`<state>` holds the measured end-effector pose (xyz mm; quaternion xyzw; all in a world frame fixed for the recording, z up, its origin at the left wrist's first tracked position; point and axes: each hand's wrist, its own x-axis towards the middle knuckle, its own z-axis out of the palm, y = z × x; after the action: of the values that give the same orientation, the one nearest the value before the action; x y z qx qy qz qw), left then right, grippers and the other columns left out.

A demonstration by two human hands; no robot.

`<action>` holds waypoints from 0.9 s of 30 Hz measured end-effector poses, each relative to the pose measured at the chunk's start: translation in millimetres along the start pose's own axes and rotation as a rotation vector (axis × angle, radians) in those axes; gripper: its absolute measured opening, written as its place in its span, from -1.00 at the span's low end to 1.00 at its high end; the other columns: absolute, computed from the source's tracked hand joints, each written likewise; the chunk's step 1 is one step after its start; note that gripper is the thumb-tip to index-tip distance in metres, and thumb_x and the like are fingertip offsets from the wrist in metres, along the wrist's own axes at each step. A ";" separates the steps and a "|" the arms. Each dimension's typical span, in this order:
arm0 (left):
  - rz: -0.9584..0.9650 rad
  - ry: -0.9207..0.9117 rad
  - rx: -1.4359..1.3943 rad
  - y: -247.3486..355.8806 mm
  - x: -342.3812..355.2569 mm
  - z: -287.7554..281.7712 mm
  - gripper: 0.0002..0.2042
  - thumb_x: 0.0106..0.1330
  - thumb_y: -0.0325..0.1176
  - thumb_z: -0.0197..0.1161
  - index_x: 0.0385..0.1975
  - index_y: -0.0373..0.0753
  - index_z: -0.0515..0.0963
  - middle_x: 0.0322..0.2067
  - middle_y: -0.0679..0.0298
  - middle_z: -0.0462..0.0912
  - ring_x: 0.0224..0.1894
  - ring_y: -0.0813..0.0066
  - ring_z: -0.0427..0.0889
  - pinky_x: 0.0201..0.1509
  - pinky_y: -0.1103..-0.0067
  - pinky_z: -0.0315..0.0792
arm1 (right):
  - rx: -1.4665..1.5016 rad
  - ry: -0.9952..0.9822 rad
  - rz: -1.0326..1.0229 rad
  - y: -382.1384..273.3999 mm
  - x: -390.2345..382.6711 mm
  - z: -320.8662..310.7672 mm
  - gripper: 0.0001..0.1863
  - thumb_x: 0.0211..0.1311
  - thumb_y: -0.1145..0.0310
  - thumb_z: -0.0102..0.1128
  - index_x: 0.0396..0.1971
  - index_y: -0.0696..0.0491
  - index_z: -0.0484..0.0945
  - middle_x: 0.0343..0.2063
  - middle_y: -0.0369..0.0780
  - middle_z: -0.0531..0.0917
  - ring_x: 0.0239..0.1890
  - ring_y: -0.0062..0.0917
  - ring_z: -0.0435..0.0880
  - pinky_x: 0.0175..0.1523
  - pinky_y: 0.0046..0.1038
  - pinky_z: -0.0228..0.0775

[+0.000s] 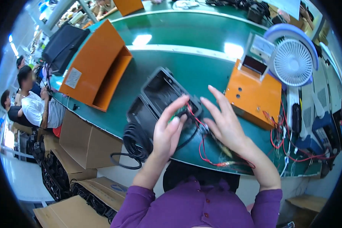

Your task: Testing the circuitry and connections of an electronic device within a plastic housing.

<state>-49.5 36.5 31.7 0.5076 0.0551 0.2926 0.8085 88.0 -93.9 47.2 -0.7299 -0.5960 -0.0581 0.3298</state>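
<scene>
My left hand (167, 131) is curled round a small green circuit board (181, 111), which shows between its thumb and index finger; the other fingers partly hide it. Red wires run from the board toward my right hand (227, 125), whose fingers are stretched out and apart. Its thumb is close to a small cable joint (204, 129), and I cannot tell whether they touch. Behind my left hand lies an opened black plastic case (161, 88). A coiled black cable (135, 140) rests at the bench's front edge. Red test leads with a clip (225, 164) lie below my right hand.
An orange box with dials (254, 97) and a purple-rimmed fan (292, 62) stand at the right, near tangled wires (279, 131) and a blue instrument (325, 131). An orange metal shelf (97, 62) stands left. Cardboard boxes (87, 140) are below the bench edge. People sit far left.
</scene>
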 end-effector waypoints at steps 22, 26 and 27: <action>0.937 -0.490 1.355 -29.2 22.1 -5.2 -0.60 -0.01 -0.41 0.34 -0.09 0.04 0.57 0.19 0.09 0.19 0.29 -0.03 0.08 0.24 0.26 0.27 | 1.023 -0.303 0.620 15.7 -66.7 -12.8 -0.80 0.22 0.40 0.10 -0.22 0.18 0.45 -0.45 -0.24 0.56 -0.48 -0.70 0.52 -0.51 -0.57 0.43; 0.869 -0.565 1.349 -28.3 27.8 -1.4 -0.64 -0.01 -0.46 0.25 -0.13 -0.09 0.55 0.17 0.17 0.24 0.26 0.02 0.16 0.17 0.29 0.37 | 0.900 -0.268 0.696 4.9 -58.1 -24.6 -0.82 0.24 0.38 0.11 -0.29 0.20 0.47 -0.51 -0.24 0.55 -0.55 -0.72 0.49 -0.56 -0.62 0.37; 0.849 -0.573 1.308 -30.0 29.0 -0.1 -0.69 -0.03 -0.46 0.23 -0.20 -0.15 0.54 0.17 0.18 0.25 0.26 0.01 0.17 0.17 0.28 0.38 | 0.902 -0.267 0.700 4.0 -57.1 -25.9 -0.82 0.24 0.38 0.11 -0.29 0.20 0.47 -0.51 -0.24 0.55 -0.55 -0.72 0.49 -0.56 -0.62 0.37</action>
<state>-13.1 42.5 12.1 0.9076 -0.1903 0.3411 0.1538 83.5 -156.0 38.4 -0.6720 -0.3215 0.4060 0.5293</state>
